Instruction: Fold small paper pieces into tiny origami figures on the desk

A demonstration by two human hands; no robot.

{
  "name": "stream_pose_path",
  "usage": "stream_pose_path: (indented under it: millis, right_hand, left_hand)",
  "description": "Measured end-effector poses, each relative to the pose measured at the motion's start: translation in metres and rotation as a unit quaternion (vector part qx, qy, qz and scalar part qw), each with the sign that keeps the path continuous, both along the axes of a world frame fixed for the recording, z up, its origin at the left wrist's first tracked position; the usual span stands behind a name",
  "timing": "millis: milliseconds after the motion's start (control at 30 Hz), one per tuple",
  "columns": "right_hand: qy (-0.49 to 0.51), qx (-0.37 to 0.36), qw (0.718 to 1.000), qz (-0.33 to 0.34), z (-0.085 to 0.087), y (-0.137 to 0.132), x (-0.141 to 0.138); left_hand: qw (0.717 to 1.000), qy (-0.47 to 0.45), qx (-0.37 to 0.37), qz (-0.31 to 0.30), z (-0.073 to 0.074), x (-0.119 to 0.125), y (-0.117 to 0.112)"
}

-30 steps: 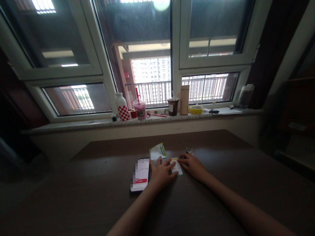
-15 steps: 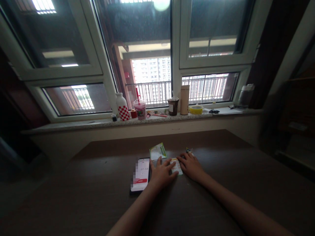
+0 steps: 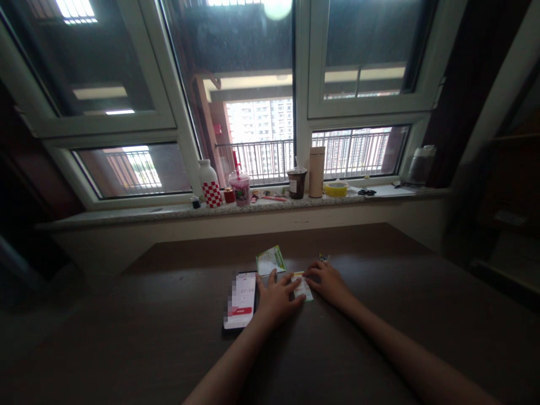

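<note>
A small white card or packet with a yellow top edge (image 3: 302,288) lies flat on the dark table between my hands. My left hand (image 3: 278,296) rests palm down with its fingers spread, the fingertips touching the card's left side. At the card's upper right edge are the fingertips of my right hand (image 3: 327,281), lying low over the table with the fingers loosely stretched. Just left of my left hand lies a phone (image 3: 241,301) with a lit screen reading 07:59. A green and white packet (image 3: 271,260) lies beyond that hand. Behind my right hand a small dark and yellow piece (image 3: 324,257) is mostly hidden.
The brown table (image 3: 147,315) reaches toward a stone windowsill (image 3: 270,205). On the sill stand a checked bottle (image 3: 211,185), a pink drink cup (image 3: 240,187), a brown cup (image 3: 297,183), a tan flask (image 3: 316,171), yellow tape (image 3: 336,189) and scissors (image 3: 367,192).
My right hand has shifted very slightly, its fingertips staying by the card's upper right edge. My left hand, the phone and the green packet have kept their places.
</note>
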State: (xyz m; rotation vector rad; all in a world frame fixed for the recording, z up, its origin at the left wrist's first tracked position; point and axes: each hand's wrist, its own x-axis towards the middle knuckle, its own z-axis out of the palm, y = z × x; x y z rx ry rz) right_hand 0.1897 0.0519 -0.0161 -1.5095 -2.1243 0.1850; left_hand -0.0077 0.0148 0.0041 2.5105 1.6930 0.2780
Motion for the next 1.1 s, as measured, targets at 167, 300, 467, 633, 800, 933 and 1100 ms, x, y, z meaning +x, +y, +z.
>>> stream_pose_path:
  millis: [167, 300, 467, 633, 800, 933, 1100]
  right_hand:
    - [0.014, -0.028, 0.999, 0.018, 0.003, 0.003, 0.004]
    - [0.018, -0.050, 0.998, 0.043, 0.005, 0.002, 0.009]
    - [0.013, -0.060, 0.995, 0.076, 0.007, -0.001, 0.014]
    - [0.003, -0.073, 0.992, 0.100, 0.009, -0.004, 0.018]
    - [0.003, -0.097, 0.988, 0.118, 0.012, -0.008, 0.021]
    - [0.000, -0.102, 0.987, 0.126, 0.014, -0.009, 0.023]
    - [0.003, -0.116, 0.984, 0.132, 0.014, -0.010, 0.025]
  left_hand:
    - [1.000, -0.007, -0.002, 0.002, 0.001, 0.000, -0.001]
    - [1.000, -0.013, -0.005, 0.005, 0.002, 0.000, -0.001]
    - [1.000, -0.016, -0.008, 0.002, 0.001, -0.001, -0.001]
    - [1.000, -0.010, -0.005, 0.003, 0.000, -0.001, 0.000]
    - [1.000, -0.009, -0.006, 0.003, 0.000, -0.001, 0.000]
    - [1.000, -0.013, -0.002, 0.003, 0.000, -0.001, 0.000]
    - [1.000, -0.020, -0.011, 0.008, 0.000, -0.001, 0.000]
